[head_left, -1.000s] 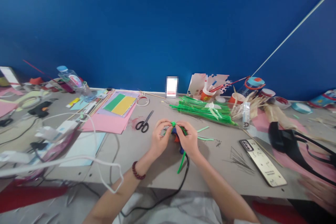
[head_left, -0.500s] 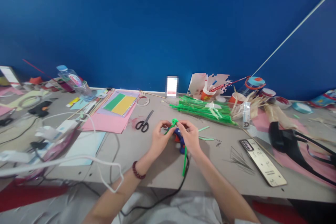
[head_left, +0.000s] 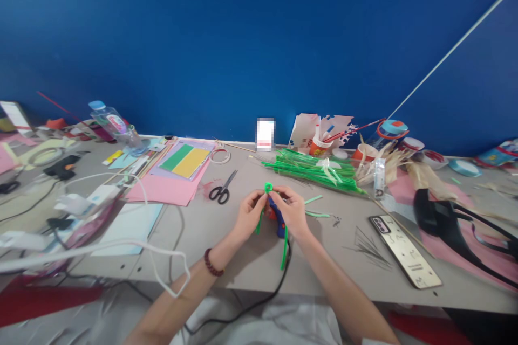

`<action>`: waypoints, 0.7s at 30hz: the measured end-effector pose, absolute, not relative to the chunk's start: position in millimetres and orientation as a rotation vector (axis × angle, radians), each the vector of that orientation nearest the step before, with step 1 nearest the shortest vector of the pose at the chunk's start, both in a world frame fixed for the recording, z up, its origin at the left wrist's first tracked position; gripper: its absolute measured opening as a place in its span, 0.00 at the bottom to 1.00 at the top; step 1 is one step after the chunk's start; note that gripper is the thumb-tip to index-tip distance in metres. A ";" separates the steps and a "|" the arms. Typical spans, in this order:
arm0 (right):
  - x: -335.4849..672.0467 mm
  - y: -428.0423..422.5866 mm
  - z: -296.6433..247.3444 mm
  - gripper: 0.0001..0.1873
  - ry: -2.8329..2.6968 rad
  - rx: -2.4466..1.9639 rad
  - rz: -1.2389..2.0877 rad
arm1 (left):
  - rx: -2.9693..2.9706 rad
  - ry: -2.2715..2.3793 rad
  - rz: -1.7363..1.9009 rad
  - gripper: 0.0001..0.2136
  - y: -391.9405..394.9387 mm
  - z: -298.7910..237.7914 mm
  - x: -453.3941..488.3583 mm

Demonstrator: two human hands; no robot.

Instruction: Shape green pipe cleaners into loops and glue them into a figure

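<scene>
Between my two hands is a green pipe cleaner [head_left: 268, 187], its middle curled into a small loop above my fingertips. My left hand [head_left: 249, 213] pinches it from the left, and a green end hangs below those fingers. From the other side my right hand [head_left: 292, 213] pinches it too, with a longer end trailing down toward the table edge. Under my hands lies a blue glue gun [head_left: 279, 223], partly hidden, its black cord running off the front edge. Black-handled scissors [head_left: 220, 192] rest left of my hands.
A bundle of green pipe cleaners [head_left: 315, 171] in clear wrap lies behind my right hand. Rightward are a phone [head_left: 407, 252] and thin dark wires [head_left: 370, 250]. Pink paper [head_left: 162, 188], a white cable [head_left: 170, 252] and a plastic bottle [head_left: 115, 124] are leftward. A blue wall [head_left: 243, 48] stands behind.
The pipe cleaner's curled part has turned so its round loop faces me. One green end now hangs lower under my left hand. Both hands stay in nearly the same place.
</scene>
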State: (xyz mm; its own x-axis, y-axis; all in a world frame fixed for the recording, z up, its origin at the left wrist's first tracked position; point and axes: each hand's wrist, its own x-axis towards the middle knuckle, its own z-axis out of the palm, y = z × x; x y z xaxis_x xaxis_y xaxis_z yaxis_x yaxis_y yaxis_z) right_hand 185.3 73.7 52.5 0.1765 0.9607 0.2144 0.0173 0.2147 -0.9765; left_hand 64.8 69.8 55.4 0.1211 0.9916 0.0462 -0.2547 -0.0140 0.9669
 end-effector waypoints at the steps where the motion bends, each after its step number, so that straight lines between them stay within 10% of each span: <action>1: 185.4 73.9 52.5 0.10 -1.173 -1.127 0.924 | 1.070 0.902 1.222 0.14 69.9 55.2 65.4; 21: 182.3 74.5 48.3 0.11 -0.986 -1.100 1.130 | 1.118 0.982 1.213 0.17 71.6 48.4 65.2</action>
